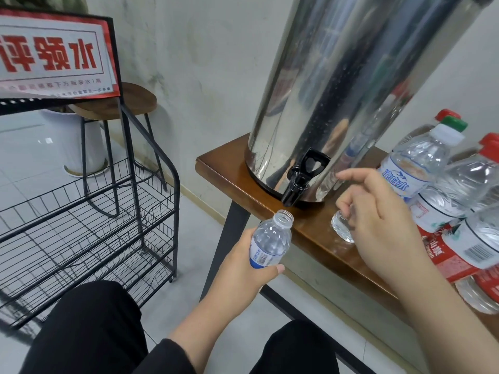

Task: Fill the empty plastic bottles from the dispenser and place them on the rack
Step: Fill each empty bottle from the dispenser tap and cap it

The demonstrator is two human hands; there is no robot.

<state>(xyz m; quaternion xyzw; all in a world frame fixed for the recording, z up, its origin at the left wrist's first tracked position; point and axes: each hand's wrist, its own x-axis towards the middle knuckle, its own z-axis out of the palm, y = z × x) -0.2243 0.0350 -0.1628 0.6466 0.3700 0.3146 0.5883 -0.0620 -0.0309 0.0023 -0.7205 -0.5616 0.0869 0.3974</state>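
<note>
The dispenser [337, 85] runs off the top edge. The right hand [378, 220] hides most of a small clear thing [340, 228] on the tabletop [310, 233]. Bottles [459, 190] are cut by the right edge.
</note>
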